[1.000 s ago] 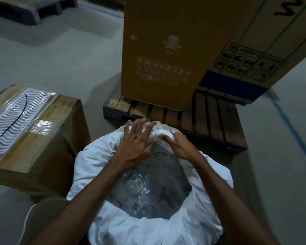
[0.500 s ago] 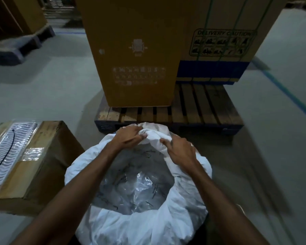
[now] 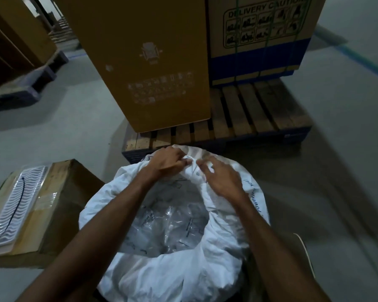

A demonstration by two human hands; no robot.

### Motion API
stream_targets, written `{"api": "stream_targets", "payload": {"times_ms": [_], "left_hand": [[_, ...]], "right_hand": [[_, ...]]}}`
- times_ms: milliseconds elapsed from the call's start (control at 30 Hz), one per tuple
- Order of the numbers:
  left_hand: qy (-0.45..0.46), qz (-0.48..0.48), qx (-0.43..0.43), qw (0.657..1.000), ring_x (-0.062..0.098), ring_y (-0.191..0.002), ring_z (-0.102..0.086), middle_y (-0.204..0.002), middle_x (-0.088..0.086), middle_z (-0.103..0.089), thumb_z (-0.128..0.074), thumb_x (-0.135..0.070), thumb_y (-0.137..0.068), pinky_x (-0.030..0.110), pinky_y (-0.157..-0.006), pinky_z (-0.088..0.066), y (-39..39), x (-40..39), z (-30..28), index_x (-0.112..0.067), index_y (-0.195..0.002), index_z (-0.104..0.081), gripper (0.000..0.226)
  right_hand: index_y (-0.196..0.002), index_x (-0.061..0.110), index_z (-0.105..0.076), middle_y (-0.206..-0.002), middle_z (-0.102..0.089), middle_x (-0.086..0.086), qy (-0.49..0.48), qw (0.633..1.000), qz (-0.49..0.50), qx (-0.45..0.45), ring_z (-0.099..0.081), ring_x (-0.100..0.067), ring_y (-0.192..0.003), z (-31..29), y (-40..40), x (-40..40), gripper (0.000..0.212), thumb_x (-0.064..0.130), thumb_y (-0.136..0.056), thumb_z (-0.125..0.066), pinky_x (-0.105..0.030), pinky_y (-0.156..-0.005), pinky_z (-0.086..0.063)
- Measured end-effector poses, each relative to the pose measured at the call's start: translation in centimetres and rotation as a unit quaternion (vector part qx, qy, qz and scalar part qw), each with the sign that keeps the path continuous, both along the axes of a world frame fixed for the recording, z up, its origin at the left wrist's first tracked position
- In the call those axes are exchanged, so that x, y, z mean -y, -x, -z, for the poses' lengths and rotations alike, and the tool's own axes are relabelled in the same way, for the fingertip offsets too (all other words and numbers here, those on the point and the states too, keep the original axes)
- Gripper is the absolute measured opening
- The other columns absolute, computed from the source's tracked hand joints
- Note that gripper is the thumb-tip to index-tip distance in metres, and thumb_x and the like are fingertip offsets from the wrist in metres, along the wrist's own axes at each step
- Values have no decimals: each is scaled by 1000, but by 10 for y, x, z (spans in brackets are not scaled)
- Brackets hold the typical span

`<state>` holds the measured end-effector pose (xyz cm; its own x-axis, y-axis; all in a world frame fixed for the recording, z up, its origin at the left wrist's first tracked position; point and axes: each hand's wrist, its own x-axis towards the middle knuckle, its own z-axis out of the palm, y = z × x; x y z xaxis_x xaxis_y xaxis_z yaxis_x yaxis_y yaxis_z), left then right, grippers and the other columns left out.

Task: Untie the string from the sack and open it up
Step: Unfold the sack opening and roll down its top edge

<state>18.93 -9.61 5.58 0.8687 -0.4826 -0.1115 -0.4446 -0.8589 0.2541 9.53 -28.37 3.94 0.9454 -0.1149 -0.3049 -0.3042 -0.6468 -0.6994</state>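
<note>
A white woven sack [image 3: 162,277] stands on the floor right below me, its mouth rolled down into a thick rim. Inside it lies a clear plastic liner [image 3: 170,223] with dark printed marks. My left hand [image 3: 169,162] is closed on a bunch of white cloth at the far rim. My right hand [image 3: 222,178] rests on the rim just to the right, fingers spread and curled onto the fabric. A thin pale string [image 3: 303,247] trails on the floor to the sack's right.
A wooden pallet [image 3: 249,118] sits just beyond the sack and carries a tall brown carton [image 3: 148,62] and a carton with a blue band [image 3: 258,40]. A cardboard box [image 3: 52,203] with a plastic-wrapped tray [image 3: 18,205] stands at my left.
The view has shifted and moved closer. My left hand went from flat with spread fingers to closed on the far rim. My right hand loosened its grip, and its fingers are spread now.
</note>
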Motion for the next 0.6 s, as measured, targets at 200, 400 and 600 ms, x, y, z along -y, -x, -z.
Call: {"api": "stream_targets", "payload": {"times_ms": [200,400,600], "left_hand": [[61,-64,-70,994,19,-58,-51,-68,8,-64,-43,-63,-85,31,-62,-37,-16,14,-1,-16,-68,-65,55],[57,67,80,993,20,-136,-43,-146,5,-51,-38,-49,-100,47,-117,-24,6,22,-10,-21,-144,-48,53],[58,141,43,987,14,-93,-52,-92,-12,-54,-35,-48,-106,51,-110,-33,16,45,-1,-31,-95,-55,28]], "right_hand": [[-114,12,-66,-128,-63,-13,130,989,59,-30,-57,-36,-120,10,16,10,77,72,-99,-21,-48,-98,-40],[-112,15,-71,-115,-69,-11,-8,988,136,75,-63,-31,-109,6,5,9,55,57,-105,-37,-44,-87,-49],[-132,4,-61,-116,-70,-16,-456,869,152,-116,-67,-31,-110,1,-8,28,58,52,-107,-39,-45,-101,-53]]}}
